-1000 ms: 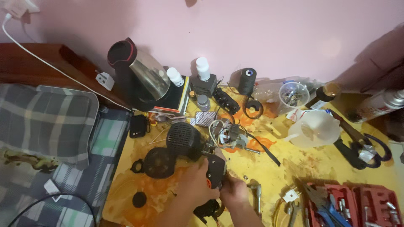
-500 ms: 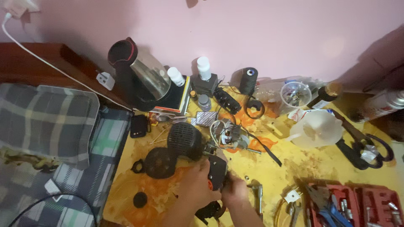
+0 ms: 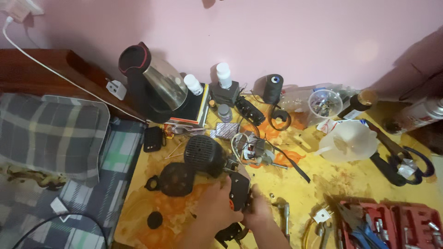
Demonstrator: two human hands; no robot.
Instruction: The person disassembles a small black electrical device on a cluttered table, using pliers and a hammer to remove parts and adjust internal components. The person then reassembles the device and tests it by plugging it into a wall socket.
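Dryer handle (image 3: 239, 191) at lower centre is clamped by both hands, left hand (image 3: 217, 210) and right hand (image 3: 257, 213); keep it steady on the tabletop (image 3: 314, 184).

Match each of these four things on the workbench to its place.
Things:
1. kettle
2. funnel
3. socket set
4. hair dryer

Places:
A. bottom right corner
B. between both hands
C. back left, by the wall
D. right of centre, beside the scissors

Pairs: 1-C, 2-D, 3-A, 4-B
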